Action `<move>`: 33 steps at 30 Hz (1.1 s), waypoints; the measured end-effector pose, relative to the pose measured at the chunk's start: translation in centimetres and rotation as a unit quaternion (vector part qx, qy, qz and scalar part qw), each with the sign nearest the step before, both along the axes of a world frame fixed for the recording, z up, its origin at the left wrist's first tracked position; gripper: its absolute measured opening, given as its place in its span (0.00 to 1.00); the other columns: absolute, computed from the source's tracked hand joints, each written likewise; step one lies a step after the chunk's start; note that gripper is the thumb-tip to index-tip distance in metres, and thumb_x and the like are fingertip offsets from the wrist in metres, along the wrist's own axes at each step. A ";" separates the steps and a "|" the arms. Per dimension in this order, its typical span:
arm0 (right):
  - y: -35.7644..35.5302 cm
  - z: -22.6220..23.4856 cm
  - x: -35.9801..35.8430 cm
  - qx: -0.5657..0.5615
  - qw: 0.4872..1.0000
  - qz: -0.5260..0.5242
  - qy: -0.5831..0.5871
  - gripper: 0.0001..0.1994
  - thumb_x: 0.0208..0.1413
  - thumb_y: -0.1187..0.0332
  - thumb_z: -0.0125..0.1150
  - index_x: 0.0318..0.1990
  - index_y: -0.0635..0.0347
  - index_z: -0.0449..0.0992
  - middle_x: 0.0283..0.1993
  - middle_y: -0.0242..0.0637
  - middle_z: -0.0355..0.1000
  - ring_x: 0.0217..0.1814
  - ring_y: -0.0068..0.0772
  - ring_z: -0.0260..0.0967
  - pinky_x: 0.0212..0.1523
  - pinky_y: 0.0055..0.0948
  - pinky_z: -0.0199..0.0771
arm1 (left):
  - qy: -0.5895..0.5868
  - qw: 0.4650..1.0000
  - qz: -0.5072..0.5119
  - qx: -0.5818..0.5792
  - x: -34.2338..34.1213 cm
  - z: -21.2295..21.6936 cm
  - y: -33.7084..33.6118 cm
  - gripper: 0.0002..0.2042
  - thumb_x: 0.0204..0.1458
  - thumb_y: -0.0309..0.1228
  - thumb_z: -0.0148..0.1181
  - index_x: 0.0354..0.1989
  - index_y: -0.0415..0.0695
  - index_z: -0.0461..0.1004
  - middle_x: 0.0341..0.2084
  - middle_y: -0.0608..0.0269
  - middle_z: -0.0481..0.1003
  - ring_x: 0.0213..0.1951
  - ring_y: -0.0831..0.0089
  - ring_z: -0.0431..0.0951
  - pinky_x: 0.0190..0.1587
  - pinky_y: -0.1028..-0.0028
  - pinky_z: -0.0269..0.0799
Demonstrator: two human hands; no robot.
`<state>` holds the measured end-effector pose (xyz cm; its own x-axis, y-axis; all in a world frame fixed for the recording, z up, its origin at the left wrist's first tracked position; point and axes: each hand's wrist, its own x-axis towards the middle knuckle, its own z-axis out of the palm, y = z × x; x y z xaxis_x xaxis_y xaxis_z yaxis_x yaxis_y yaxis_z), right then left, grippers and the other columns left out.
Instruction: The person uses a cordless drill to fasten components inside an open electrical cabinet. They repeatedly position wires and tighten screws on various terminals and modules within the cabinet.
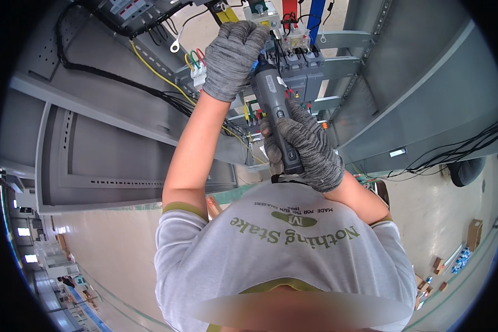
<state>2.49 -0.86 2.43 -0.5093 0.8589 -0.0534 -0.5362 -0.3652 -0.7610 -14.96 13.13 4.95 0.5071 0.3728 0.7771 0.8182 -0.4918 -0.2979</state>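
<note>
My right hand (307, 146), in a grey knit glove, is wrapped round the lower body of a dark grey pen-shaped power screwdriver (270, 91). The tool tilts away from me, its front end pointing into the open metal cabinet. Up by that front end, my gloved left hand (232, 61) is closed with its fingers curled over. What those fingers grip is hidden behind the glove, and so is the tool's tip. Just right of the tool is a grey circuit breaker (304, 80) with black terminals. A white terminal block (198, 74) with coloured wires lies left of my left wrist.
Red (289, 10) and blue busbars (316, 19) run at the top. A black cable bundle (116, 80) and a yellow wire (155, 69) cross the left panel. Loose black cables (448, 152) hang at right. Cardboard boxes (473, 235) stand on the floor.
</note>
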 end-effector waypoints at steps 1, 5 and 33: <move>-0.1 -0.2 0.2 0.003 1.000 0.009 -0.002 0.14 0.62 0.63 0.54 0.46 0.65 0.67 0.26 0.34 0.70 0.22 0.23 0.69 0.24 0.22 0.70 | 0.000 1.000 0.005 0.003 -0.1 -0.3 -0.2 0.21 0.40 0.27 0.59 0.47 0.52 0.75 0.40 0.62 0.74 0.43 0.60 0.74 0.39 0.66 0.77; -0.4 -0.8 0.7 0.012 1.000 0.020 -0.015 0.16 0.61 0.62 0.55 0.50 0.63 0.65 0.27 0.35 0.70 0.22 0.24 0.69 0.24 0.23 0.71 | -0.027 0.999 0.015 -0.011 -0.6 -1.7 -1.0 0.20 0.42 0.26 0.57 0.47 0.52 0.76 0.40 0.61 0.74 0.44 0.60 0.74 0.40 0.65 0.76; 3.2 -8.5 -0.1 0.061 0.978 -0.118 -0.162 0.22 0.57 0.74 0.57 0.58 0.61 0.59 0.38 0.35 0.71 0.31 0.22 0.69 0.31 0.23 0.73 | -0.719 0.610 -0.245 -0.226 1.5 -11.3 1.3 0.15 0.46 0.20 0.69 0.41 0.42 0.72 0.34 0.67 0.76 0.37 0.79 0.75 0.41 0.79 0.73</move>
<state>2.41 2.32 -6.06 -0.2691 0.9606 -0.0697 -0.3179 -0.1569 -0.9351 -13.41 14.46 -6.39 -0.4412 0.7914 0.4232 -0.2049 -0.5479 0.8110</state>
